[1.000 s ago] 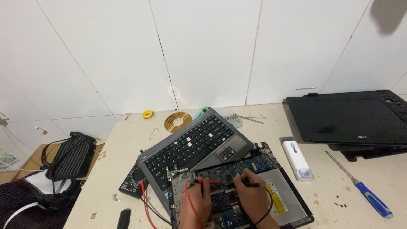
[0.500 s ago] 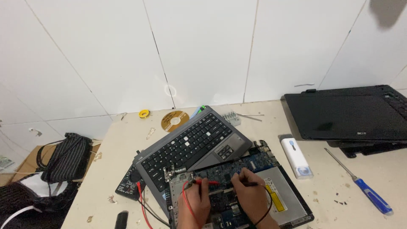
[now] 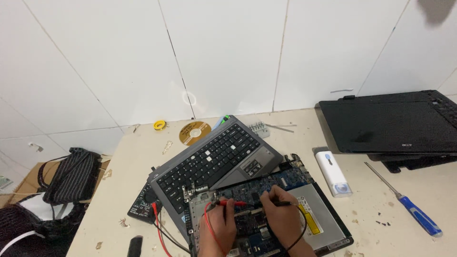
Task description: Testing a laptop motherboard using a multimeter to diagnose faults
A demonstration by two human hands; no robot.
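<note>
An opened laptop base (image 3: 328, 228) lies at the near edge of the table, its blue circuit board (image 3: 285, 180) exposed. My left hand (image 3: 220, 225) holds a red test probe (image 3: 234, 203) with its tip on the board. My right hand (image 3: 282, 220) holds a black test probe (image 3: 282, 203) against the board close beside it. Red and black leads run from the probes down to the left. The detached grey keyboard panel (image 3: 216, 161) leans over the base's far left corner.
A black multimeter (image 3: 142, 206) lies partly under the keyboard panel. A white rectangular device (image 3: 333, 172) and a blue-handled screwdriver (image 3: 409, 208) lie to the right. A closed black laptop (image 3: 395, 124) sits far right. A gold disc (image 3: 194, 133), yellow tape roll (image 3: 160, 124) and bags (image 3: 66, 175) are left.
The camera view has shifted slightly up and to the left. Both hands stay on the board with the probes, barely moved.
</note>
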